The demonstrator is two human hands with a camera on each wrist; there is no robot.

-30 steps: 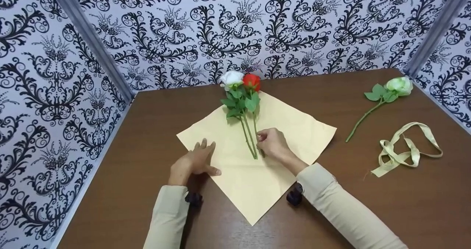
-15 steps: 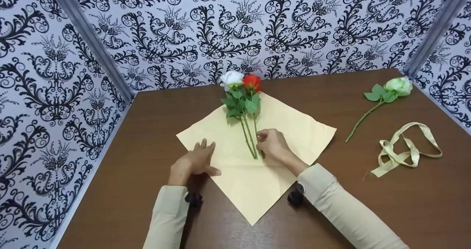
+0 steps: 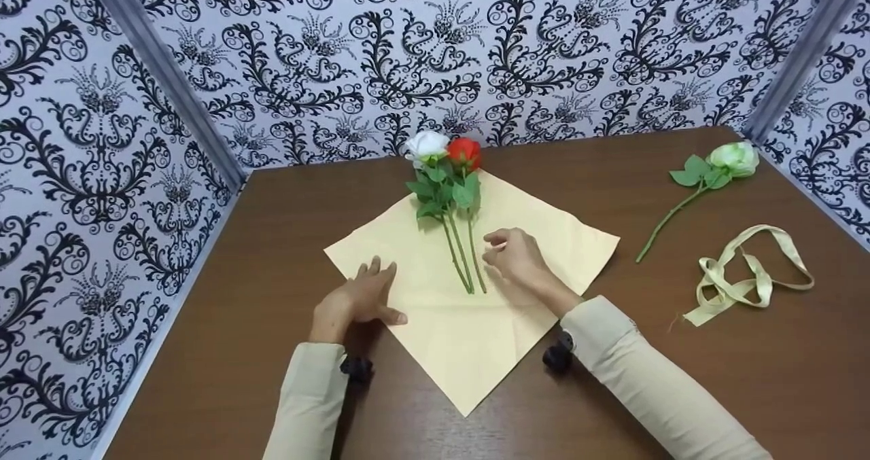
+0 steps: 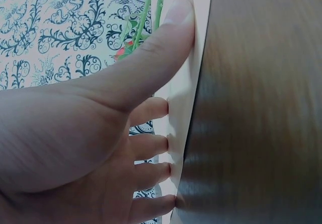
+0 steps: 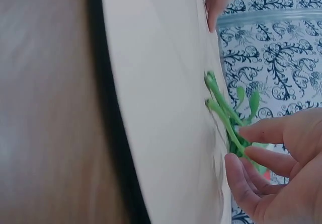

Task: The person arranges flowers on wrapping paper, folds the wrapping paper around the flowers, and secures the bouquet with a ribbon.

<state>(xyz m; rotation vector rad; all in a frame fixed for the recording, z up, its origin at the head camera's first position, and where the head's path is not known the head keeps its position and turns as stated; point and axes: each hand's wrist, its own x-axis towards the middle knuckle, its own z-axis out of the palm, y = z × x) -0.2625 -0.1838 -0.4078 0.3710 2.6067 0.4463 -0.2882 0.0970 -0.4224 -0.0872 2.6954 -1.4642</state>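
A cream sheet of wrapping paper (image 3: 435, 358) lies with one corner towards me. On it rest a white rose (image 3: 428, 145) and a red rose (image 3: 464, 153) with green leaves; three stems show, and a third bloom cannot be made out. My left hand (image 3: 360, 293) rests on the paper's left edge, fingers spread, thumb along the border in the left wrist view. Just right of the stems hovers my right hand (image 3: 516, 259), its fingers loosely bent and holding nothing. In the right wrist view, thumb and fingers stand apart beside the green stems (image 5: 221, 105).
On the brown table (image 3: 272, 222), a pale green-white rose (image 3: 734, 160) lies at the far right. Nearer, a loosely looped cream ribbon (image 3: 761, 290) lies right of the paper. Patterned panels (image 3: 435, 52) stand behind the table and at both sides.
My right hand has let go of the red rose's stem and moved slightly right, so the stem's lower end now shows. The left hand has stayed in place.
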